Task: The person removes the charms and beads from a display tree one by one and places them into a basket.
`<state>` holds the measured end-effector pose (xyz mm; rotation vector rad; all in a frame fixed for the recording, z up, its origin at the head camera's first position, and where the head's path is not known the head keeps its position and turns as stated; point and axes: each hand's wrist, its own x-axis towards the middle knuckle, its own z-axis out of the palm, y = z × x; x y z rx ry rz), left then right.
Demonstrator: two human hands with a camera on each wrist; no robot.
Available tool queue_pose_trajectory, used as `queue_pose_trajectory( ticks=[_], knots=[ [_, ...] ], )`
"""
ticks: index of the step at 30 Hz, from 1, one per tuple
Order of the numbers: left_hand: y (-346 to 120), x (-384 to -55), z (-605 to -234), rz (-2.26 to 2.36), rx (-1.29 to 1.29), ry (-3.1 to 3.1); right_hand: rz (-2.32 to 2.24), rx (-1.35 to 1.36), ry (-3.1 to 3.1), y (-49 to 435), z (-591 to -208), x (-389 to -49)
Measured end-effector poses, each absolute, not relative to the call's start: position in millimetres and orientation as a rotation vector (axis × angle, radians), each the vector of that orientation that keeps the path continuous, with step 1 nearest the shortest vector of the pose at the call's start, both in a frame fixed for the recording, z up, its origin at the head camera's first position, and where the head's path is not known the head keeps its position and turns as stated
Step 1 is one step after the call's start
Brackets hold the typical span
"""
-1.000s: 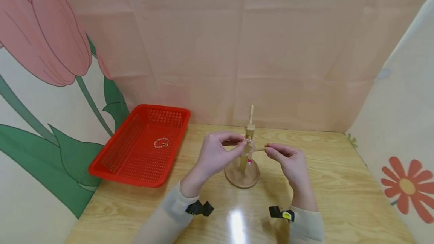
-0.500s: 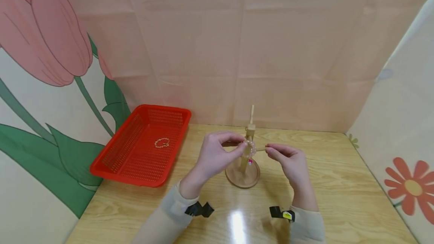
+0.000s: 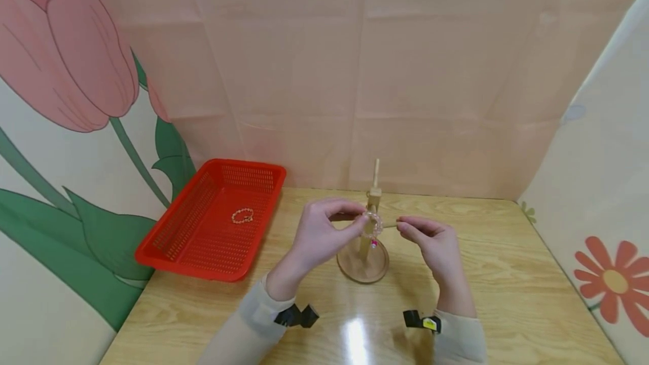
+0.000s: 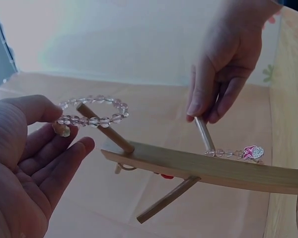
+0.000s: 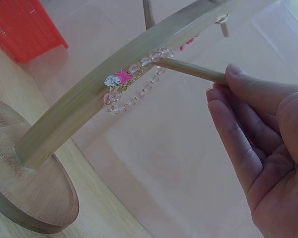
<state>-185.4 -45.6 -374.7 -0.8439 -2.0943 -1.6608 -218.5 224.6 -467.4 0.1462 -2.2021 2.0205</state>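
Note:
My left hand (image 3: 324, 235) pinches a clear pinkish bead bracelet (image 4: 93, 121) between thumb and forefinger; its other fingers are spread below. The loop seems to surround the tip of a peg (image 4: 114, 134) on the wooden stand (image 3: 374, 199). Opposite, my right hand (image 3: 433, 241) pinches the end of another peg (image 5: 193, 71) with thumb and fingertips. A second clear bead bracelet (image 5: 123, 107) hangs on that peg against the post, with a pink and white charm (image 5: 120, 78). In the head view, the left fingers partly hide the post and beads.
To the left stands a red plastic basket (image 3: 190, 275) with a bead bracelet (image 3: 248, 218) lying in it. The stand's round base (image 3: 350, 266) sits on the wooden table (image 3: 507, 275). A lower peg (image 4: 166, 201) sticks out from the post. Printed cloths hang behind and on both sides.
The beads by my left fingertips have turned slightly, and the loop looks rounder in the head view. Both hands stay nearly in place.

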Motion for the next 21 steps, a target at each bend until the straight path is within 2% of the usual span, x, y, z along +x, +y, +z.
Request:
queue_pose_trajectory(
  ticks=[21],
  knots=[
    [-52.7, -183.8, -376.3, -1.71, -0.863, -2.063, 2.014, 0.141, -2.213, 224.4, -466.8, -217.4]
  ],
)
